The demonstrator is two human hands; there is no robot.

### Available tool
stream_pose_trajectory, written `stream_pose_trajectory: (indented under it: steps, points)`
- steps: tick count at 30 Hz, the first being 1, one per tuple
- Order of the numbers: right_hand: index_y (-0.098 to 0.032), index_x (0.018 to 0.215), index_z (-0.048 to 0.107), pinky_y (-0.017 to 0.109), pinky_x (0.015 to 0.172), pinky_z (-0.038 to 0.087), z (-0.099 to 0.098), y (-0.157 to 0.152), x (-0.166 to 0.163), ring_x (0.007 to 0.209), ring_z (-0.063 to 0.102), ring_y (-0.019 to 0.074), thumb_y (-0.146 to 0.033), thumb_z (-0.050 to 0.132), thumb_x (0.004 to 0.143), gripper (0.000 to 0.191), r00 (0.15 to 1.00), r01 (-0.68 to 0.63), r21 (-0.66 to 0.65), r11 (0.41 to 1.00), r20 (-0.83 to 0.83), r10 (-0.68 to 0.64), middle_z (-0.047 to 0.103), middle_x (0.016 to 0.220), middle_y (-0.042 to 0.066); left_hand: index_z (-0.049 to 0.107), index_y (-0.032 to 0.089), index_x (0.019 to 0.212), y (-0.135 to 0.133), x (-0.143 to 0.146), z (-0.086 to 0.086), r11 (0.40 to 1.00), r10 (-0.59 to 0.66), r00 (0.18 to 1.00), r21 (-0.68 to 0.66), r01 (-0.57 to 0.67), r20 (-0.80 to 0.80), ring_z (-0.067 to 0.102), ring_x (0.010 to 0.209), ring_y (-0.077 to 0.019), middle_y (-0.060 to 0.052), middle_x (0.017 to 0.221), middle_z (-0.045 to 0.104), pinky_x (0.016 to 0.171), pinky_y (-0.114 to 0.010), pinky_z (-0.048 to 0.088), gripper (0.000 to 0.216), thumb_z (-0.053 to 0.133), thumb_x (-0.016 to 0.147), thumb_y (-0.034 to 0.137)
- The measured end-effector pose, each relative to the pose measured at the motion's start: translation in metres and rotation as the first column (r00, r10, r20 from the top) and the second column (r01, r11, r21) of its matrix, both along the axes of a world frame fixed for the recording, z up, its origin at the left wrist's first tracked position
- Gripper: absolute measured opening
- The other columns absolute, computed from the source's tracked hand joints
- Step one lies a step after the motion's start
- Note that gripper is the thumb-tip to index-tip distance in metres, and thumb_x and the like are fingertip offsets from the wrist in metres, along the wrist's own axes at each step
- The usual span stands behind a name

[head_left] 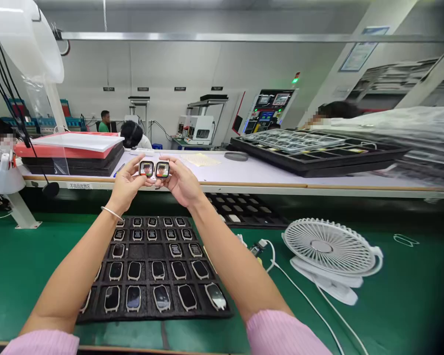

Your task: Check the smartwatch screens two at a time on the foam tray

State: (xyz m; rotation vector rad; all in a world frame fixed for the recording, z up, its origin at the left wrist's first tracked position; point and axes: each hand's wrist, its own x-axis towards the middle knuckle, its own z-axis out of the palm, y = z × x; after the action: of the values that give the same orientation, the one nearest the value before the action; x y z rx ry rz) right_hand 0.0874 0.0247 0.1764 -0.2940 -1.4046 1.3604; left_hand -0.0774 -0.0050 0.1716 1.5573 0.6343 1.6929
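Observation:
My left hand (128, 185) is raised above the bench, fingers closed on a small smartwatch body (146, 168) whose screen is lit. Beside it my right hand (180, 183) pinches a second lit smartwatch body (162, 170). The two watches are held side by side, almost touching, screens facing me. Below my forearms lies a black compartment tray (148, 252) on the green mat, filled with several dark-screened watch bodies; a few compartments in its middle rows are bare.
A white desk fan (327, 249) lies tilted at the right with white cables (281, 271) near it. Another black tray (244, 209) lies behind. A raised shelf (266, 178) carries stacked trays (314, 153) and a red-and-white stack (74, 148). Other people sit beyond.

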Motion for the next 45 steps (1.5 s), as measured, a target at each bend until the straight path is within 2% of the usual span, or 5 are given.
stream_pose_trajectory:
  steps: [6, 14, 25, 36, 45]
  points:
    - [-0.025, 0.114, 0.053, 0.031, 0.07, 0.054, 0.04, 0.001, 0.006, 0.064, 0.064, 0.0122, -0.02, 0.063, 0.079, 0.037, 0.999, -0.006, 0.17, 0.985, 0.039, -0.001, 0.065, 0.088, -0.002, 0.062, 0.022, 0.13, 0.009, 0.004, 0.04, 0.985, 0.04, 0.998, 0.172, -0.032, -0.044, 0.067, 0.07, -0.0109, -0.003, 0.102, 0.07, 0.07, -0.026, 0.059, 0.063, 0.069, 0.068, 0.011]
    - [-0.025, 0.118, 0.052, 0.033, 0.071, 0.053, 0.059, 0.0, 0.01, 0.069, 0.064, 0.0131, -0.019, 0.065, 0.073, 0.047, 0.996, 0.041, 0.312, 0.949, 0.06, -0.063, 0.063, 0.093, -0.001, 0.06, 0.023, 0.132, 0.013, 0.007, 0.06, 0.967, 0.038, 0.998, 0.253, -0.024, -0.05, 0.066, 0.066, -0.0103, -0.004, 0.102, 0.069, 0.069, -0.026, 0.057, 0.063, 0.072, 0.071, 0.012]
    - [-0.024, 0.121, 0.052, 0.036, 0.078, 0.055, 0.055, -0.006, 0.018, 0.072, 0.066, 0.0143, -0.017, 0.064, 0.074, 0.05, 0.997, 0.023, 0.289, 0.957, 0.063, -0.043, 0.066, 0.098, 0.001, 0.059, 0.025, 0.132, 0.012, 0.008, 0.053, 0.954, 0.05, 0.997, 0.299, -0.027, -0.067, 0.069, 0.066, -0.0108, -0.004, 0.103, 0.072, 0.064, -0.022, 0.057, 0.063, 0.08, 0.073, 0.025]
    - [-0.025, 0.126, 0.053, 0.036, 0.082, 0.056, 0.049, -0.01, 0.025, 0.077, 0.066, 0.0137, -0.023, 0.065, 0.076, 0.051, 0.986, 0.053, 0.361, 0.931, 0.129, -0.107, 0.064, 0.107, 0.003, 0.06, 0.024, 0.13, 0.004, 0.008, 0.05, 0.948, 0.082, 0.995, 0.312, -0.059, -0.063, 0.069, 0.065, -0.0098, -0.002, 0.1, 0.072, 0.067, -0.021, 0.058, 0.062, 0.078, 0.07, 0.018]
    - [-0.025, 0.128, 0.053, 0.033, 0.082, 0.056, 0.043, -0.014, 0.023, 0.076, 0.068, 0.0136, -0.027, 0.069, 0.079, 0.052, 0.988, 0.062, 0.335, 0.94, 0.113, -0.105, 0.066, 0.109, 0.003, 0.062, 0.024, 0.126, 0.003, 0.008, 0.044, 0.942, 0.09, 0.993, 0.33, -0.058, -0.081, 0.065, 0.062, -0.008, -0.001, 0.094, 0.071, 0.064, -0.02, 0.057, 0.054, 0.078, 0.074, 0.022]
